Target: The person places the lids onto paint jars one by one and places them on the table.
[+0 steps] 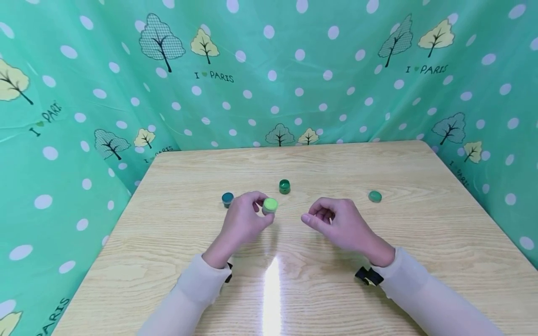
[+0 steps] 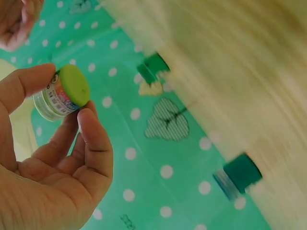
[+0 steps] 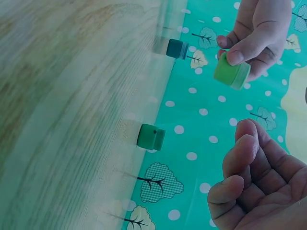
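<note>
My left hand (image 1: 245,215) pinches a small light green paint jar (image 1: 270,205) between thumb and fingertips, above the table. The left wrist view shows its clear part with a printed label and its matte light green end (image 2: 76,86). To the right, my right hand (image 1: 340,221) hovers apart from the jar, fingers loosely curled and holding nothing. A dark teal jar (image 1: 227,199) stands on the table just left of my left hand. Behind the held jar stands a green jar (image 1: 284,186).
A flat round green piece (image 1: 375,196), like a jar lid, lies right of my right hand. The pale wooden table (image 1: 328,168) meets a green dotted curtain (image 1: 298,93) at the back and sides. A bright light streak (image 1: 272,298) falls on the table's front.
</note>
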`<state>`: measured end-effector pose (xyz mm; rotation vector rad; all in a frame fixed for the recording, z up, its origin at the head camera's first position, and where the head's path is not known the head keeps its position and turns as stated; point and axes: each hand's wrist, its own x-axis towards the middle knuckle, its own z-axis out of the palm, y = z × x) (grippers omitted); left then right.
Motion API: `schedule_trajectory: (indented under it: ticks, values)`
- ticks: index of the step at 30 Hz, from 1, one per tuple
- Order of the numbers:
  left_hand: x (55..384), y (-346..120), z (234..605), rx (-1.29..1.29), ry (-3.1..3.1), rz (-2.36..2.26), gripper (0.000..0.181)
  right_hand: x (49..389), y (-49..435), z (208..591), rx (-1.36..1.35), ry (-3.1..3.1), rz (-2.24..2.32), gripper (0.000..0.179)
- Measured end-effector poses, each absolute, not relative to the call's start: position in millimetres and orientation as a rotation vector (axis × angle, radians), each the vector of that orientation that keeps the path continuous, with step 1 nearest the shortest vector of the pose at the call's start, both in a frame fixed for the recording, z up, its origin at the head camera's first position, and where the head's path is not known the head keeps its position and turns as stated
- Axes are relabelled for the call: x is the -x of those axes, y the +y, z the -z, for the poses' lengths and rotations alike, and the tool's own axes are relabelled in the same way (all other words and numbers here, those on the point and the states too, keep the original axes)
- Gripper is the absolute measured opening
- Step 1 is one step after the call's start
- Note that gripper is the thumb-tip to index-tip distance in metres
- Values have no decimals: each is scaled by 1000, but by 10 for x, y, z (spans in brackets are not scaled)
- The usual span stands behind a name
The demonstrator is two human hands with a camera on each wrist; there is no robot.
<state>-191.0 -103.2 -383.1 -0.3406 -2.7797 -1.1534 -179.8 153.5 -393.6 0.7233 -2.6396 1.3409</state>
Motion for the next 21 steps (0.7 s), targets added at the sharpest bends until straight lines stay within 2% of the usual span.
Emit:
schedule_trajectory:
  ticks: [9,21]
  values:
    - [2034,-1226,3875,208,-2885,1072,24,1800,1522,3970,-720,-2645,-1367,17]
    - [2201,-1373,3994,187,-3024,856,24,1809,1559,3957,-702,-2675,-1323,16]
